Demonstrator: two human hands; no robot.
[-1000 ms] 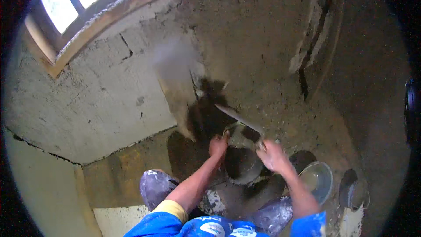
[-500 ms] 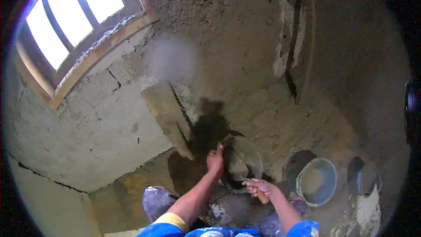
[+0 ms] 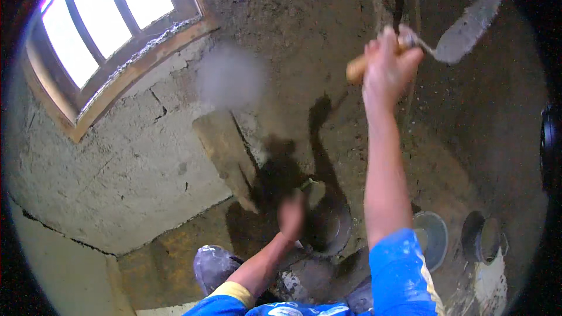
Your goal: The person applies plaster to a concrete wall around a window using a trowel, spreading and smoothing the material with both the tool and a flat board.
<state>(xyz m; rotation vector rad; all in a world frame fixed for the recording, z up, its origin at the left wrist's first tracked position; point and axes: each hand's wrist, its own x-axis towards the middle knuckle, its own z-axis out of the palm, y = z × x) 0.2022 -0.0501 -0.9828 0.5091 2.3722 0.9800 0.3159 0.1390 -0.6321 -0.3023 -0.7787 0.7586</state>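
Note:
Raised high at the upper right, my right hand [image 3: 389, 70] is closed around the wooden handle of a trowel [image 3: 468, 28]. Its rounded blade is coated in pale grey, wet-looking mortar and lies close to the rough wall [image 3: 328, 47]. Low in the middle, my left hand [image 3: 291, 216] is smeared by motion, so its fingers cannot be made out. It is beside a round basin [image 3: 345, 234], whose inside is mostly in shadow. A small pale rounded piece [image 3: 315, 193] shows just past the left hand; its kind is unclear.
A bucket [image 3: 436, 240] stands right of the basin, partly behind my right sleeve. Another container [image 3: 490, 240] is farther right, by a white spill [image 3: 493, 284]. A flat board-like slab [image 3: 225, 152] slants against the left wall below a barred window [image 3: 111, 17]. My boot [image 3: 215, 266] is lower left.
My right hand has swung up from beside the basin to the upper wall, carrying the trowel with it. The left hand has shifted slightly down and stays near the basin.

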